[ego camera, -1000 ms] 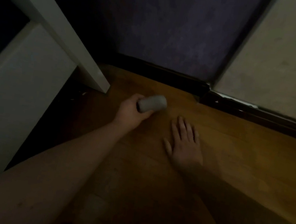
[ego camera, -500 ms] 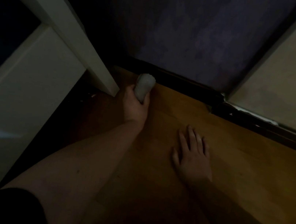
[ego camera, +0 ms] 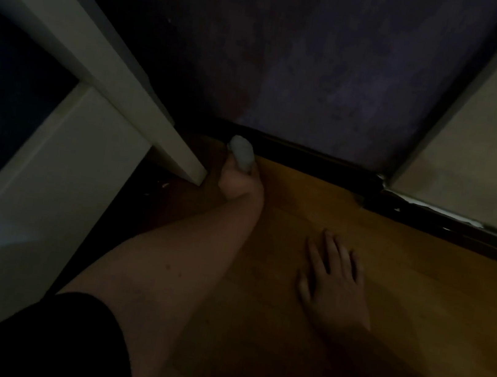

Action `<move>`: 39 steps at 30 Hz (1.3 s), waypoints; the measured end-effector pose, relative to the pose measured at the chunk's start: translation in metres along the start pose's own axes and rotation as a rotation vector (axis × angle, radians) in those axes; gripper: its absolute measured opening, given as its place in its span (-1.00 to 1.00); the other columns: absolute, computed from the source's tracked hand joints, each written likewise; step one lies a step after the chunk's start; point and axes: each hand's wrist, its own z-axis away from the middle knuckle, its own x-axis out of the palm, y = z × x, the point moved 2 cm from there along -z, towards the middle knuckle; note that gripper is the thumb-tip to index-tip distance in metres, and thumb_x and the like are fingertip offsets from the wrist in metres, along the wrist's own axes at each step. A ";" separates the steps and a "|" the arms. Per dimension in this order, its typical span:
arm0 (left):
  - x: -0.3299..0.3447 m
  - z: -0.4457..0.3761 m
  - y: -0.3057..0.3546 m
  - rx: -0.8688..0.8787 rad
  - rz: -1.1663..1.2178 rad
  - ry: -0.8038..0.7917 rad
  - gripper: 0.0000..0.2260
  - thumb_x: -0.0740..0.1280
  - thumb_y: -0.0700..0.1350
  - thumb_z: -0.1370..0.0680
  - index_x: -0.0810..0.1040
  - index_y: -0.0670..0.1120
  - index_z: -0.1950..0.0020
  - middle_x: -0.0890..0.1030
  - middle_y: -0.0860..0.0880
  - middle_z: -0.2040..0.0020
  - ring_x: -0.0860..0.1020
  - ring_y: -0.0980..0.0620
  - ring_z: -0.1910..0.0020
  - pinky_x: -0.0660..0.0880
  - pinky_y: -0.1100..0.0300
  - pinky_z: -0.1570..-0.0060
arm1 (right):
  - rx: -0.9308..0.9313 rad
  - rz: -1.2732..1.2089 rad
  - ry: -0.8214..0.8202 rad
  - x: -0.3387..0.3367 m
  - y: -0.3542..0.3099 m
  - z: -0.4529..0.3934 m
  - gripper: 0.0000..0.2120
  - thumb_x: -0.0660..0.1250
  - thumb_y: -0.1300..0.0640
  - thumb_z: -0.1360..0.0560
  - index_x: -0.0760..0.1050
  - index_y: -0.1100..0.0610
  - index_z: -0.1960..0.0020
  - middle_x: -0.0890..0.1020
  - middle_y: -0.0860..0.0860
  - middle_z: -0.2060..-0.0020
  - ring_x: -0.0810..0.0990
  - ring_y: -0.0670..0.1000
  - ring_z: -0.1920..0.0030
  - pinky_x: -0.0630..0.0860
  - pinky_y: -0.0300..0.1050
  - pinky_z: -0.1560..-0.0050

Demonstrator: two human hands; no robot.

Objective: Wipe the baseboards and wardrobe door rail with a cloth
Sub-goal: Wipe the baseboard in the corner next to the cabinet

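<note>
My left hand (ego camera: 239,180) grips a pale bunched cloth (ego camera: 241,151) and holds its tip against the dark baseboard (ego camera: 316,158) under the purple wall, close to the corner by the white furniture panel. The baseboard runs on to the right under a beige wall, where its top edge is chipped white. My right hand (ego camera: 334,282) lies flat on the wooden floor (ego camera: 420,278), fingers straight and spread, well to the right of the cloth.
A white furniture panel (ego camera: 103,70) slants in from the upper left and ends on the floor just left of my left hand. A second white panel (ego camera: 47,190) fills the left side. The scene is dim.
My left hand has carried the cloth forward and left from the open floor up to the baseboard near the white panel. My right hand stays flat on the floor.
</note>
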 end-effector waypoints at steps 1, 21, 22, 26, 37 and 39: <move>0.005 0.007 0.001 0.010 -0.023 -0.002 -0.65 0.33 -0.12 -0.61 0.50 -0.12 -0.40 0.58 -0.13 -0.29 0.52 -0.11 -0.27 0.36 0.21 -0.17 | 0.003 -0.002 -0.003 0.000 0.000 0.000 -0.39 -0.06 -0.23 -0.61 0.02 -0.06 -0.61 -0.02 0.04 -0.61 -0.12 0.03 -0.60 -0.15 0.10 -0.54; 0.049 0.102 0.017 0.533 -0.336 -0.542 -0.59 0.47 -0.09 -0.50 0.58 -0.08 -0.34 0.66 -0.15 -0.17 0.59 -0.11 -0.17 0.43 0.17 -0.14 | -0.110 -0.098 -0.074 -0.008 0.009 0.002 -0.34 0.00 -0.20 -0.63 -0.05 0.07 -0.62 -0.06 0.05 -0.61 -0.17 0.02 -0.59 -0.20 0.09 -0.56; 0.053 0.107 0.017 0.539 -0.328 -0.539 -0.58 0.47 -0.09 -0.50 0.57 -0.08 -0.36 0.65 -0.15 -0.18 0.59 -0.11 -0.18 0.42 0.18 -0.15 | -0.113 -0.161 -0.086 -0.010 0.014 0.004 -0.33 0.03 -0.20 -0.63 -0.08 0.06 -0.62 -0.06 0.02 -0.61 -0.19 -0.03 -0.57 -0.22 0.02 -0.55; 0.059 0.117 0.019 0.576 -0.340 -0.609 -0.54 0.46 -0.10 -0.51 0.52 -0.08 -0.41 0.63 -0.15 -0.23 0.57 -0.10 -0.21 0.44 0.14 -0.20 | -0.013 -0.139 0.001 -0.018 0.053 0.036 -0.33 0.20 -0.08 -0.61 -0.03 -0.02 -0.61 0.14 -0.02 -0.58 0.12 0.00 -0.55 -0.08 -0.11 -0.45; 0.042 0.119 0.003 0.607 -0.223 -0.617 -0.51 0.50 -0.09 -0.49 0.52 -0.09 -0.41 0.62 -0.16 -0.23 0.57 -0.09 -0.21 0.42 0.26 -0.16 | 0.309 -0.076 0.079 -0.016 0.068 0.075 -0.43 -0.05 -0.17 -0.65 -0.02 -0.03 -0.61 0.07 -0.03 -0.60 -0.02 -0.05 -0.58 -0.06 0.01 -0.55; 0.033 0.119 -0.006 0.636 -0.229 -0.589 -0.50 0.50 -0.11 -0.49 0.51 -0.12 -0.41 0.63 -0.18 -0.20 0.56 -0.14 -0.20 0.43 0.18 -0.18 | 0.384 -0.047 0.095 -0.017 0.057 0.068 -0.44 -0.07 -0.16 -0.64 0.06 -0.02 -0.60 0.12 0.01 -0.59 0.04 0.01 -0.58 -0.03 0.06 -0.55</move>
